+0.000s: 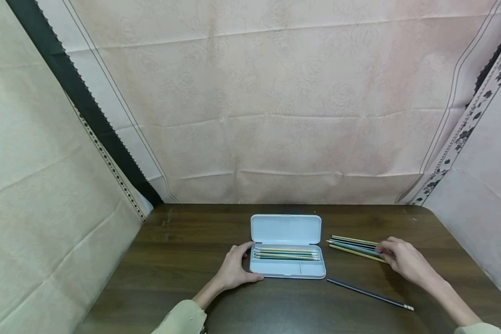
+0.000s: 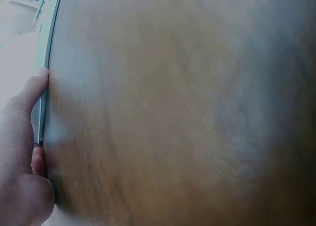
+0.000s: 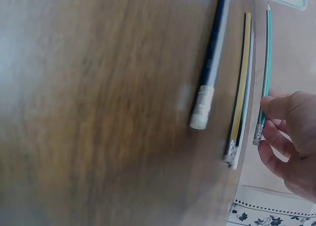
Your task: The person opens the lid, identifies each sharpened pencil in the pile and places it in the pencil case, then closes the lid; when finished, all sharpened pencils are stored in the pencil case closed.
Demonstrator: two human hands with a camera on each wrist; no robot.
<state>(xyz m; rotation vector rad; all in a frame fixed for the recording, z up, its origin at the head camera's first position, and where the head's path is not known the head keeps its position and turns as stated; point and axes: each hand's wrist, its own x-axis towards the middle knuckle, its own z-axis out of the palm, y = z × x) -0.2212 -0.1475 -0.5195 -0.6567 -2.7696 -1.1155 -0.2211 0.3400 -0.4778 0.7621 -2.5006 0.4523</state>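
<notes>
A light blue pencil case [image 1: 275, 268] lies on the table with its lid [image 1: 285, 229] raised at the back. Several pencils [image 1: 285, 254] rest side by side in its rear part. My left hand [image 1: 233, 269] holds the case's left end, thumb at the front corner and fingers at the back. To the right, my right hand [image 1: 406, 260] pinches a green pencil [image 3: 268, 53] near its metal-banded end, above a small group of pencils. A yellow pencil [image 3: 241, 78] lies in that group. Nearer the front is a dark blue pencil [image 1: 367, 292] with a white eraser end.
The brown wooden table [image 1: 183, 273] carries everything. Pale patterned cloth [image 1: 284, 102] hangs behind it and along both sides. The case has a small compartment [image 1: 312, 269] at its front right.
</notes>
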